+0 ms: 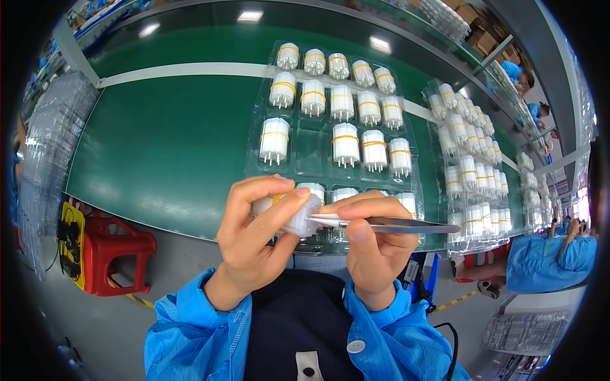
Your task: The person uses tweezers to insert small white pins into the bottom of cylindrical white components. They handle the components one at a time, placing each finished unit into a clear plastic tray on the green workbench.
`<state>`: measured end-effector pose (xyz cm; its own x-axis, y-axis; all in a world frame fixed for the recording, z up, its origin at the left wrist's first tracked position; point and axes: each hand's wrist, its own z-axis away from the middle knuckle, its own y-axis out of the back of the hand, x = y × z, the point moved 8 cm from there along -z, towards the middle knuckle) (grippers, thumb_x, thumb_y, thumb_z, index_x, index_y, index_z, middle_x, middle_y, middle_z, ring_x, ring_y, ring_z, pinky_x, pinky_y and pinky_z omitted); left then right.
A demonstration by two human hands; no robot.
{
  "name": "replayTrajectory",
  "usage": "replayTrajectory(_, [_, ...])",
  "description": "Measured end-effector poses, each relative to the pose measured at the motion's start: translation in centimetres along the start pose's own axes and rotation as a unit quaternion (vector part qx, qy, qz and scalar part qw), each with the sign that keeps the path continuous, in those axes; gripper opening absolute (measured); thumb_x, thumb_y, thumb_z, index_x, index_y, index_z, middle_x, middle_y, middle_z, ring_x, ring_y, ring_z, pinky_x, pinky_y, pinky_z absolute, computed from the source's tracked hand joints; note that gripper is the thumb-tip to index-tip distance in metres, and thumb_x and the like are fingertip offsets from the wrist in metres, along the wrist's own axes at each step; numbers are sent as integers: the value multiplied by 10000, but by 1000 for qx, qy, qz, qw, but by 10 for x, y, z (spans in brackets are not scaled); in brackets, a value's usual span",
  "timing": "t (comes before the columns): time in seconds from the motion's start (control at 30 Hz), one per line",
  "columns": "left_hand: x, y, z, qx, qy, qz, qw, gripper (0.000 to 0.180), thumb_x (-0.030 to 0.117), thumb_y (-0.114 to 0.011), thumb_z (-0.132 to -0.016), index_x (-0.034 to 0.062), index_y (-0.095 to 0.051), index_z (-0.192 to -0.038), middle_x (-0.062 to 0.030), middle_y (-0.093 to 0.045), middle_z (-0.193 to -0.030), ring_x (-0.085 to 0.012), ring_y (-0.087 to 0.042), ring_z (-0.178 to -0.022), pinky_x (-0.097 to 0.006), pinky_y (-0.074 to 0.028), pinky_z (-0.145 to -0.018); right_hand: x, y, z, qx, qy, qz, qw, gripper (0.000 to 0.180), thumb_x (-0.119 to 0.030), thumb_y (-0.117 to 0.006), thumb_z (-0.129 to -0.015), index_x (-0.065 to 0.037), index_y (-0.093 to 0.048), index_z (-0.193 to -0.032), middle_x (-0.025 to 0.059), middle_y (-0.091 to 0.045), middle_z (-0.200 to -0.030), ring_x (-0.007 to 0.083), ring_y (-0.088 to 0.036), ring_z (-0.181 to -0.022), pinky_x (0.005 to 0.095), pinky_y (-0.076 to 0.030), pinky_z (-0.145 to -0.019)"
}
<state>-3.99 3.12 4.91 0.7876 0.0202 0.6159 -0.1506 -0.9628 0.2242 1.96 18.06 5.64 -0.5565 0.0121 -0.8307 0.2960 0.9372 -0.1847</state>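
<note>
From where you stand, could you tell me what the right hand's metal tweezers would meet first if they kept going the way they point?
The right hand aims its slim metal tweezers leftward; their tips already seem to touch the small white cylindrical part gripped by the left hand, though depth is unclear.

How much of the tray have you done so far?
Hard to say which parts are finished. Most pockets of the near clear tray hold white parts with yellow bands; a few pockets are bare. Right now the left hand holds one white part while the right hand works on it with tweezers. A second filled tray sits alongside.
</note>
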Motion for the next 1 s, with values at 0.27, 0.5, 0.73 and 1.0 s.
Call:
replayTrajectory(0.27, [1,1,-1,4,0,-1,1000,551,-107,-748,-577,32,-714,-1109,-152,-610,-1096,-288,-609,-975,-353,-531,-811,2,1,3,2,3,-18,1000,120,4,-653,-896,50,-671,-1005,172,-697,-985,196,-648,-881,292,-509,-774])
replayTrajectory(0.5, [1,-1,-1,6,3,-6,1000,559,-104,-738,-567,35,-716,-1108,-146,-613,-1091,-292,-607,-969,-354,-523,-801,5,1,3,16,-8,-22,1000,116,5,-650,-905,56,-667,-1008,170,-688,-988,186,-643,-878,279,-514,-777])
replayTrajectory(0.73, [3,-3,0,-2,-5,-16,1000,551,-89,-737,-564,34,-720,-1100,-140,-616,-1086,-298,-607,-963,-372,-519,-813,1,1,1,19,-3,20,1000,110,26,-666,-876,49,-678,-983,145,-704,-944,184,-645,-833,269,-506,-726])
replayTrajectory(1.0, [1,-4,0,-13,2,-27,1000,531,-85,-736,-562,16,-717,-1083,-149,-624,-1088,-308,-618,-964,-387,-525,-836,-26,-18,-14,-61,48,221,972,105,19,-712,-820,26,-704,-925,133,-717,-865,218,-680,-768,303,-526,-683])
